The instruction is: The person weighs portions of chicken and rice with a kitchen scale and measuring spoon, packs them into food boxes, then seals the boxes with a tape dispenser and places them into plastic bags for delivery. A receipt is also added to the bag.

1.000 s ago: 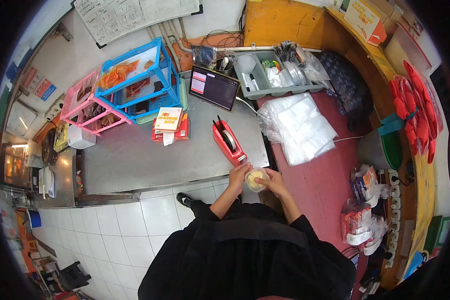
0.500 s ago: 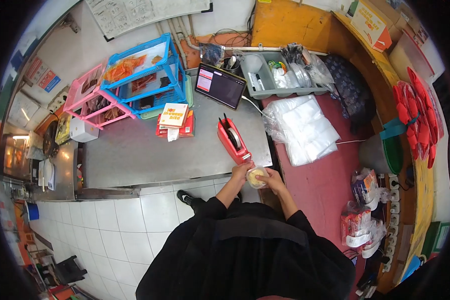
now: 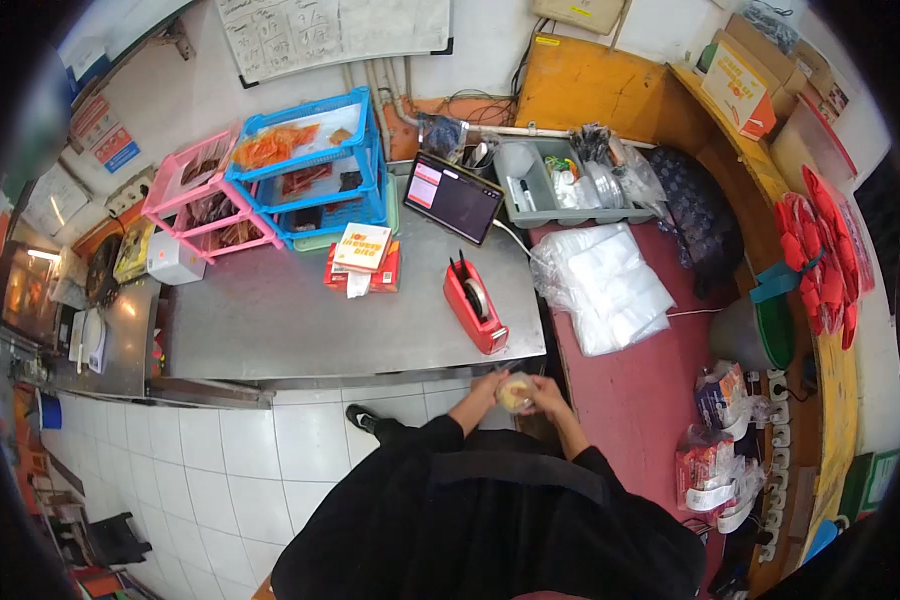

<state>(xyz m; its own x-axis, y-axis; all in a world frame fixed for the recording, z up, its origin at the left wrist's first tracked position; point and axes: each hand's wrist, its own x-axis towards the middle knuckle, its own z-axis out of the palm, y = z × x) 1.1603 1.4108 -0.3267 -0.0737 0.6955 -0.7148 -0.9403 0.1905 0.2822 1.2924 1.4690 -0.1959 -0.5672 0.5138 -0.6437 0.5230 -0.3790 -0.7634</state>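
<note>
A small round clear plastic tub (image 3: 515, 393) with pale yellow contents is held between my two hands, close to my body and just off the metal table's front edge. My left hand (image 3: 484, 389) grips its left side with curled fingers. From the right, my right hand (image 3: 548, 396) closes on the tub, fingers over its edge. Beyond them, a red tape dispenser (image 3: 476, 308) stands on the table's front right corner, apart from both hands. Whether a strip of tape is on the tub or between my fingers is too small to tell.
The metal table (image 3: 260, 335) carries a tablet (image 3: 453, 198), a small box stack (image 3: 363, 250) and blue tiered racks (image 3: 315, 185). To the right, clear plastic bags (image 3: 610, 285) lie on a red surface (image 3: 610, 400). Behind them sits a grey divided tray (image 3: 532, 212).
My hands and the tub have drawn back from the tape dispenser toward my body. The whole view has shifted slightly as my head moved.
</note>
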